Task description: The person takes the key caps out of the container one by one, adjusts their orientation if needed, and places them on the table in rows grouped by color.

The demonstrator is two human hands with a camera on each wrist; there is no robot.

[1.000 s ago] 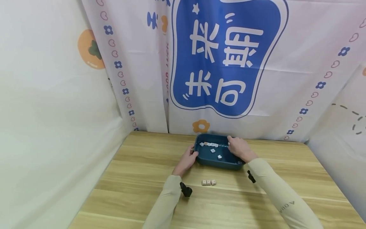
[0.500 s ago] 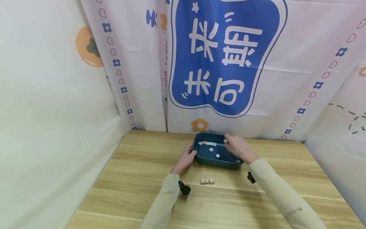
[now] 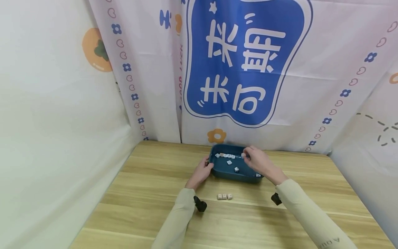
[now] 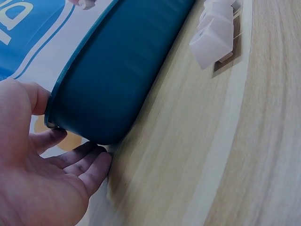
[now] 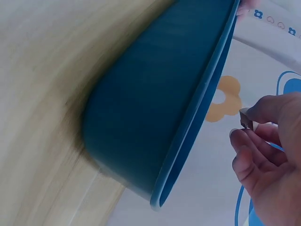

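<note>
Lower centre, our left hand (image 3: 200, 173) is clamping the tray (image 3: 234, 176); our right hand (image 3: 260, 162) is pinching seemingly a keycap (image 5: 244, 118); we're likely sorting, next needing careful placement.

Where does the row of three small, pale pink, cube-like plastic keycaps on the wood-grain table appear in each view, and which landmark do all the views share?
Head: the keycaps lie below centre, slightly to the right.
Left wrist: the keycaps are at the upper right, partly cut off by the top edge.
Right wrist: not in the picture.
Shared landmark: the dark teal, rounded rectangular plastic tray.
</note>
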